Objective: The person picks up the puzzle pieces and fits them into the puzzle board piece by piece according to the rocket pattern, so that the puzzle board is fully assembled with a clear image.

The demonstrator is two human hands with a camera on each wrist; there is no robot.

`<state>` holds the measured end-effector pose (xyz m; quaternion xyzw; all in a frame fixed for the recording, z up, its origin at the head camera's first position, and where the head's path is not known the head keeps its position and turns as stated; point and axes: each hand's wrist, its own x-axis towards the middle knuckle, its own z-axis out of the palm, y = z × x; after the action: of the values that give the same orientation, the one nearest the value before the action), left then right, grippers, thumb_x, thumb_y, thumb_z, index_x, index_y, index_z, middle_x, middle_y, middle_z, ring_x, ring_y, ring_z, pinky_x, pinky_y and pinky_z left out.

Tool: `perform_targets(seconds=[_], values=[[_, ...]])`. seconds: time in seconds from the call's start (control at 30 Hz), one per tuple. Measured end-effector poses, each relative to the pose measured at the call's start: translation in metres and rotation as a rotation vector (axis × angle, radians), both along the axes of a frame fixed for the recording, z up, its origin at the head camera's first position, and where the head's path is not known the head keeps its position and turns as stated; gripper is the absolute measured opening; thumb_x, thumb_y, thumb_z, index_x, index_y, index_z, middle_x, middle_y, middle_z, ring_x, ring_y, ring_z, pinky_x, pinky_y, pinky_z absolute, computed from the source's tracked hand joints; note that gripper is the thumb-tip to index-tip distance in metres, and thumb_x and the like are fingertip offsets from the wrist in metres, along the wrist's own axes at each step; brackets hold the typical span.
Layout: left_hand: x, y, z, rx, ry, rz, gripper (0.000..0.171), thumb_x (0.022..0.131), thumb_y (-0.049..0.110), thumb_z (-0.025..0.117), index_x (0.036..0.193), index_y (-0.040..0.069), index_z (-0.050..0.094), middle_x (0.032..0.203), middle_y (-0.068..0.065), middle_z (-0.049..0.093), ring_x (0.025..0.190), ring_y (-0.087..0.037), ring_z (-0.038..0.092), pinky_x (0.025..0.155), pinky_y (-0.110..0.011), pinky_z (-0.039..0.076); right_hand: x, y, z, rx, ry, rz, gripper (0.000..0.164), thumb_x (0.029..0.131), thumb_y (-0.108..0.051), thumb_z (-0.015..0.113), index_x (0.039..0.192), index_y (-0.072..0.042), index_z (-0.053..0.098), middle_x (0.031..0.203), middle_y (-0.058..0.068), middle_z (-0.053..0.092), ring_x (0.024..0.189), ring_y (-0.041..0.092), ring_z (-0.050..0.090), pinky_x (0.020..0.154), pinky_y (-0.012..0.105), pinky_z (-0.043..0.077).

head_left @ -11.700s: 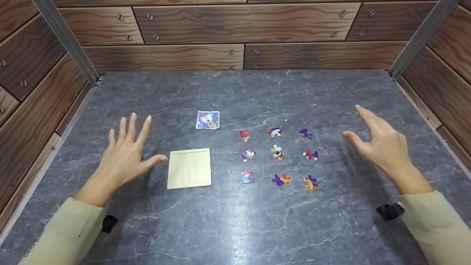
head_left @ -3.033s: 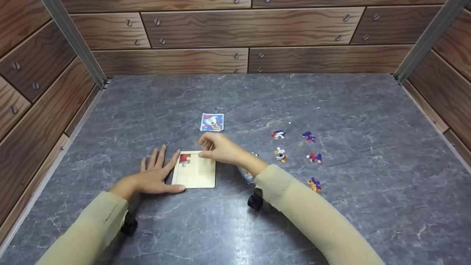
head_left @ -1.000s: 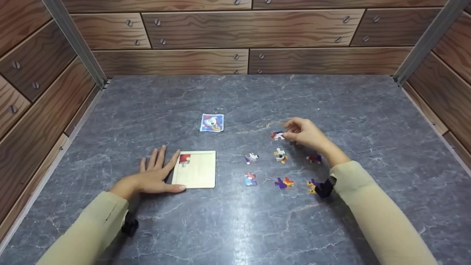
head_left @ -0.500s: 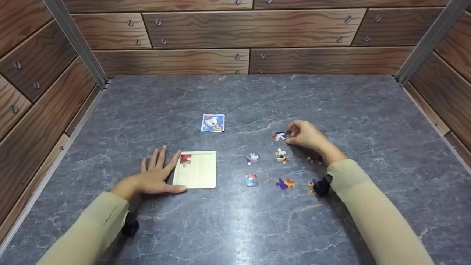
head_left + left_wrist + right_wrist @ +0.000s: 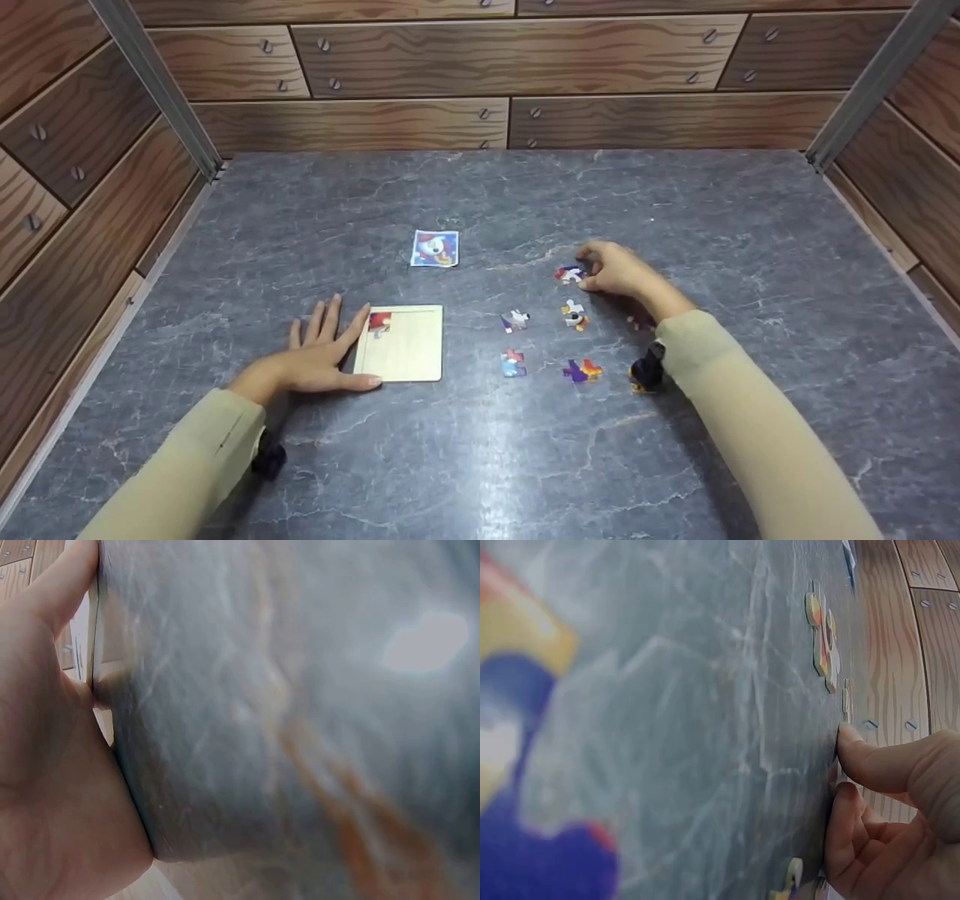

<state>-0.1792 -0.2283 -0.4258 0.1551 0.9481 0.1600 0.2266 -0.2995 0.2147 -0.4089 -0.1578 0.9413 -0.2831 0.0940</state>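
My left hand lies with fingers spread at the left side of a square wooden puzzle tray, its thumb and index finger touching the edge. In the tray's upper left corner sits a red puzzle piece. On the right, the thumb and index finger of my right hand pinch the right end of a red, white and purple puzzle piece, which lies on the table. That piece is mostly hidden in the right wrist view, where the hand has its other fingers curled.
Several loose pieces lie around: a white-grey piece, a white-orange piece, a red-blue piece and a purple-orange piece. The right wrist camera partly covers a yellow piece. A small picture card lies behind the tray.
Since three seconds ago, my right hand has gone from the tray to the piece at the back of the loose ones. Over the last second its fingers have shifted slightly there. The left hand stays.
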Motion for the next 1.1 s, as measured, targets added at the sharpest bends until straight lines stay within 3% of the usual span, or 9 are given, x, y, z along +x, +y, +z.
perform_targets(seconds=[0.23,0.43,0.73,1.1], values=[[0.0004,0.0011,0.0011,-0.002,-0.002,-0.003,0.11,0.074,0.074,0.053,0.15,0.022,-0.009,0.147,-0.021,-0.028,0.132,-0.041,-0.026,0.097,-0.066,-0.015,-0.0008,-0.0009,0.0017,0.003,-0.017,-0.009,0.049,0.074,-0.007,0.075,0.117,0.003,0.054,0.082,0.014,0.055,0.075,0.026,0.051,0.067,0.037,0.042],[-0.0005,0.0006,0.0006,-0.002,0.002,0.0,0.11,0.074,0.074,0.053,0.15,0.023,-0.009,0.147,-0.021,-0.028,0.132,-0.04,-0.026,0.097,-0.065,-0.016,-0.0028,-0.0006,0.0002,-0.038,0.0,0.008,0.038,0.072,-0.003,0.075,0.105,0.002,0.055,0.071,0.007,0.052,0.065,0.018,0.047,0.058,0.028,0.037],[-0.0015,0.0015,-0.0015,-0.005,-0.007,0.003,0.11,0.074,0.076,0.051,0.15,0.024,-0.01,0.147,-0.02,-0.028,0.133,-0.039,-0.026,0.097,-0.066,-0.015,-0.0021,0.0005,-0.002,-0.086,-0.006,0.049,0.03,0.071,0.0,0.074,0.09,0.004,0.052,0.064,0.0,0.044,0.057,0.012,0.039,0.052,0.026,0.032],[-0.0014,0.0014,-0.0016,-0.005,0.004,0.0,0.111,0.073,0.076,0.052,0.15,0.023,-0.009,0.147,-0.021,-0.028,0.132,-0.04,-0.026,0.097,-0.067,-0.015,-0.0008,-0.0024,-0.0006,0.034,0.022,0.029,0.029,0.078,-0.02,0.072,0.089,0.003,0.057,0.081,0.011,0.058,0.076,0.024,0.052,0.069,0.034,0.042]])
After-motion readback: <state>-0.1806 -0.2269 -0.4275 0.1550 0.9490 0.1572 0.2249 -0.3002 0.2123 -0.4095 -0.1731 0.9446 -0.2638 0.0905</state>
